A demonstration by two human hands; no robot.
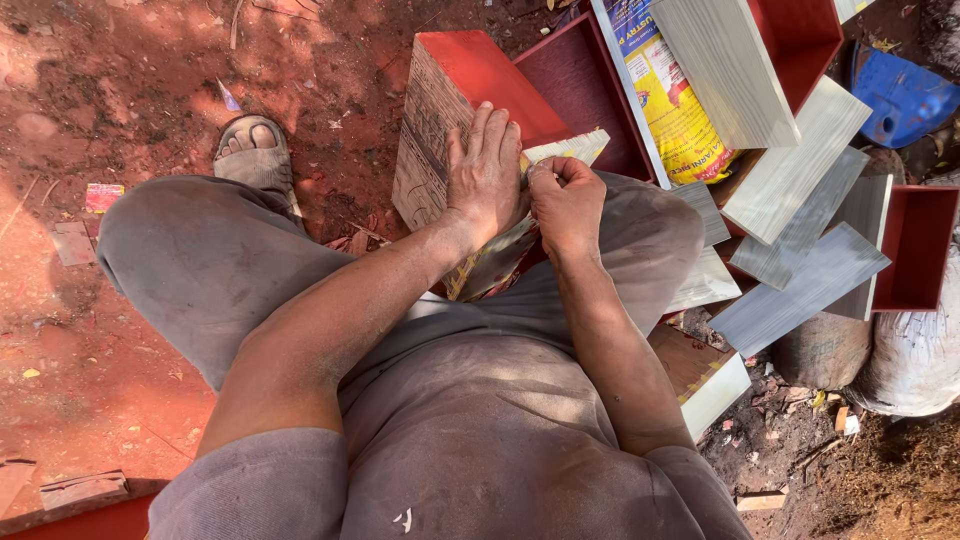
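Red laminated board piece (470, 85) sits propped on your lap at centre, top edge tilted to the far side, printed raw face toward your left knee. Your left hand (487, 170) lies flat and open on it, fingers spread over the near edge, pressing it down. Your right hand (565, 205) is closed in a pinch just right of the left, thumb and fingers clamped on something small at the board's edge strip (570, 148); can't tell what, it's hidden inside the grip.

Risks as I see them:
- Board is only held by palm pressure and your thigh. A hard pull or push with the right hand could make it slide off toward the far left.
- Left fingertips sit touching the spot the right hand works on. If a blade or sharp strip is in that pinch, a slip goes straight into them.
- Edge strip looks thin and pale; a skewed pull could tear or chip it.

Around you:
- Stack of grey laminate offcuts (800, 230) and red open boxes (915, 245) crowds the right side, close beside your right elbow, limits swing there.
- Yellow printed sack (670, 100) at far right, under the boxes.
- Blue plastic piece (900, 95) far right corner.
- Your sandalled foot (255, 150) at far left on red dirt ground (120, 80); scraps near it.
- Another board piece (710, 385) lies near right, just beside your hip.
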